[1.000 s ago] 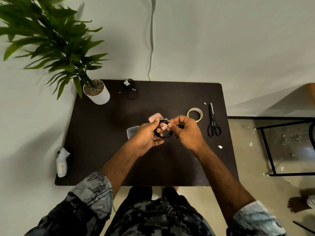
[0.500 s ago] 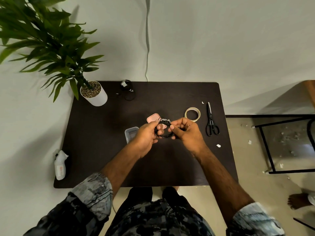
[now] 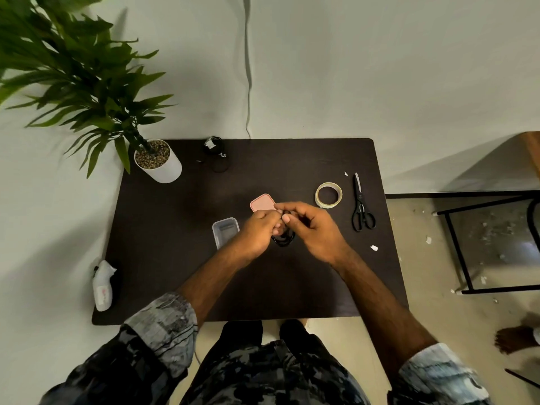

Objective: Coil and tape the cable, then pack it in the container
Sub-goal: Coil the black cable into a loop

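Observation:
A small coil of black cable [image 3: 283,239] hangs between my two hands over the middle of the dark table [image 3: 175,258]. My left hand [image 3: 258,230] pinches its upper left side, and my right hand [image 3: 314,226] pinches its top from the right; the fingers meet above the coil and hide most of it. A clear rectangular container [image 3: 225,230] lies just left of my left hand. Its pink lid [image 3: 262,202] lies behind my hands. A roll of tape [image 3: 328,195] sits to the right of my hands.
Black scissors [image 3: 361,207] lie right of the tape. Another black cable bundle [image 3: 217,154] rests at the table's far edge, beside a potted plant [image 3: 157,160]. A white bottle [image 3: 103,285] lies at the left edge. Paper scraps [image 3: 374,247] dot the right side. A metal frame [image 3: 467,244] stands to the right.
The coil has dropped lower and tilted, so it now hangs below my fingers. My hands have closed together over its top.

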The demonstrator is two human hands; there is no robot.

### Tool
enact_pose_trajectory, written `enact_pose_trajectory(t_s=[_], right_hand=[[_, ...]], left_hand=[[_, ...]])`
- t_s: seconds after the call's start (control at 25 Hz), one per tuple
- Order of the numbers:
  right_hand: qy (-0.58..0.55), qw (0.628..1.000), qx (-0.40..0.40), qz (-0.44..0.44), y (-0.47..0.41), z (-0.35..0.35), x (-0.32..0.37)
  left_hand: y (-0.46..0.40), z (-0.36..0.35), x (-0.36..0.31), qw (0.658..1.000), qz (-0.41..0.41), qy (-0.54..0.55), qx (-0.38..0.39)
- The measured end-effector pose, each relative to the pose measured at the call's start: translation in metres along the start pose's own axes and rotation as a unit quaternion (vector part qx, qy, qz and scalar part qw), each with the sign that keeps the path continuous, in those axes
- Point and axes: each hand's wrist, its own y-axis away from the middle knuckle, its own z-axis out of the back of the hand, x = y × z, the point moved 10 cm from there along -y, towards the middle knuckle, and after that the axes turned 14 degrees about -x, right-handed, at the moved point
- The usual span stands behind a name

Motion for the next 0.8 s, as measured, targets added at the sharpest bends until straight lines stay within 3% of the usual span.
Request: enact_pose_trajectory(t_s=[0.32,0.48,0.68,0.8], right_hand=[[0.049,0.998,-0.028,0.006,-0.006,0.007,-0.008],[0.058,0.994,-0.088,0.002,-0.009,0.021,-0.011],[-0.005,0.993,-0.098,-0.065,-0.007,0.025,-0.028],[-0.044,0.992,-0.088,-0.084,-0.004,0.025,-0.031]], left_hand=[[-0.01,0.008,0.017,0.996,0.038,0.039,-0.069],[-0.016,0.005,0.011,0.995,-0.07,-0.059,-0.043],[-0.014,-0.004,0.0,0.961,-0.181,-0.21,0.002],[-0.018,-0.005,0.006,0.967,-0.17,-0.19,-0.013]])
